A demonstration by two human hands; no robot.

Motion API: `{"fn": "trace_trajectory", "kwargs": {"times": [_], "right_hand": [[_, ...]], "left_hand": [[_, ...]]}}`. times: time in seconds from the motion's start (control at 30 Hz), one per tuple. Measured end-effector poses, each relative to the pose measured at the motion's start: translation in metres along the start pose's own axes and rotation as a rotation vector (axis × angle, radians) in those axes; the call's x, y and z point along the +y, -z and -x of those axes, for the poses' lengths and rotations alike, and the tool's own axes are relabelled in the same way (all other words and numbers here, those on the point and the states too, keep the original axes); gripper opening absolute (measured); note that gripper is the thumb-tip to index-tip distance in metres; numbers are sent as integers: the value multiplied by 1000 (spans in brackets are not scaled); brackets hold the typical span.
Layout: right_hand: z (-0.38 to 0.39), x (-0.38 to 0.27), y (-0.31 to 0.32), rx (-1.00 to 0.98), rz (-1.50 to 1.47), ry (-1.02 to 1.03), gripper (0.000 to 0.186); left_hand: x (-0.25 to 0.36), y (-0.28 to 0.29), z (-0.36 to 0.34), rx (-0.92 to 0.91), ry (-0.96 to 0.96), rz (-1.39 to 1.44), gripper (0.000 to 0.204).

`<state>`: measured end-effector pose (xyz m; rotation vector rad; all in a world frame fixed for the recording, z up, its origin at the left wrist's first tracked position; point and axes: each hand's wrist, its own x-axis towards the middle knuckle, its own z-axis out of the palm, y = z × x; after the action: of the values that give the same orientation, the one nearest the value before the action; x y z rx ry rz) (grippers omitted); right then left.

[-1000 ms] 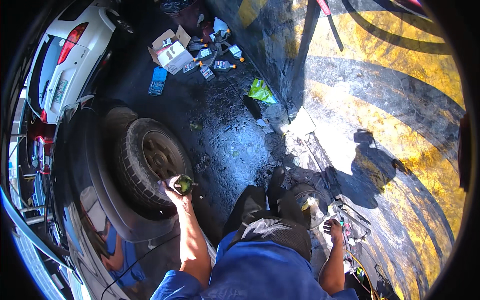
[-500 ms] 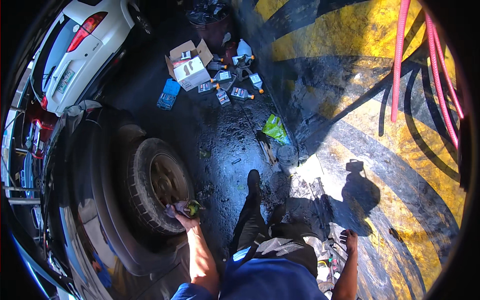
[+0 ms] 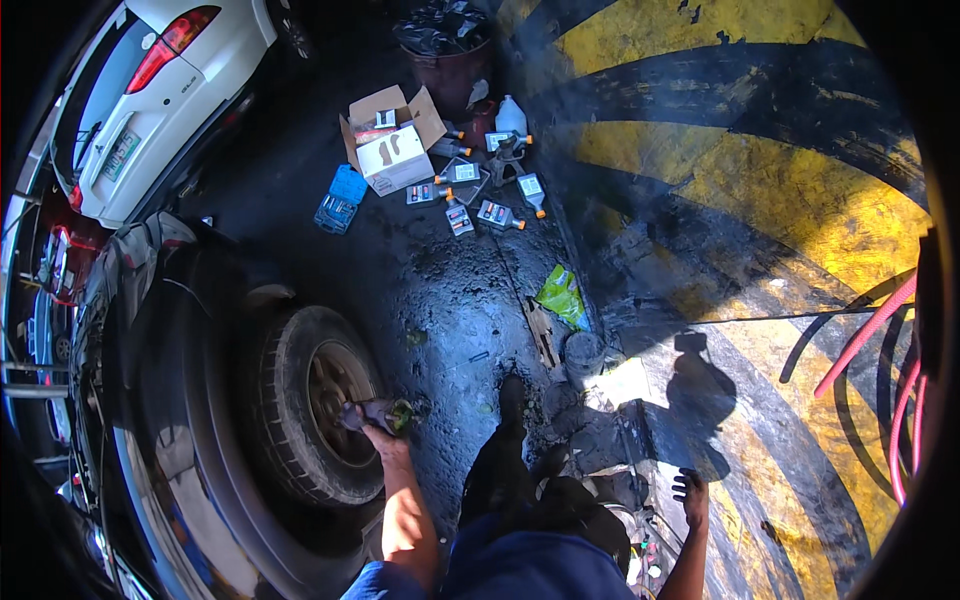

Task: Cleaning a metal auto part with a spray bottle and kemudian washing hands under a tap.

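Left grip (image 3: pixel 388 446): clasped round a dark green-ended object (image 3: pixel 380 411); through my head camera I cannot tell exactly what it is.
Green end: points rightward in my view, the object lying across the spoked wheel (image 3: pixel 322 395); whether the two touch I cannot tell.
Right grip (image 3: pixel 691 497): released, fingers parted and slightly bent, well apart from the left one, over yellow-and-black striped paintwork (image 3: pixel 840 235).
Dark vehicle (image 3: pixel 215 400): fills my left side, the wheel under its fender, tyre tread dusty grey, rim brownish.
White car (image 3: pixel 213 60): at my upper left, rear end showing, with a red tail light (image 3: pixel 165 48).
Cardboard box (image 3: pixel 392 158): flaps spread, on the dark floor (image 3: pixel 455 300), a blue tool case (image 3: pixel 341 198) just beside it.
Grey bottles (image 3: pixel 496 214): several, orange-capped, scattered right of the box, near a white jug (image 3: pixel 511 115).
Dark red bin (image 3: pixel 447 78): beyond the box, topped by a black plastic bag (image 3: pixel 440 27).
Bright green bag (image 3: pixel 562 295): crumpled, near a grey bucket (image 3: pixel 583 350).
Red hose (image 3: pixel 862 338): at my right edge.
Shadow (image 3: pixel 700 395): a person's, across the stripes.
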<state>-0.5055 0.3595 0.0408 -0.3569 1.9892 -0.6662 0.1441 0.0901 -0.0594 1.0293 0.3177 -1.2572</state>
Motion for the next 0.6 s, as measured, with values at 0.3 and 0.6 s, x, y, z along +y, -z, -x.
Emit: {"fn": "trace_trajectory", "kwargs": {"times": [0.3,0.6], "right_hand": [[13,15,-21,83,58,-89,43],[86,102,-37,183,-200,-156,33]], "left_hand": [[-11,-71,-35,-20,33,-75,48],[-34,-107,-64,-148,118,-208,50]]}}
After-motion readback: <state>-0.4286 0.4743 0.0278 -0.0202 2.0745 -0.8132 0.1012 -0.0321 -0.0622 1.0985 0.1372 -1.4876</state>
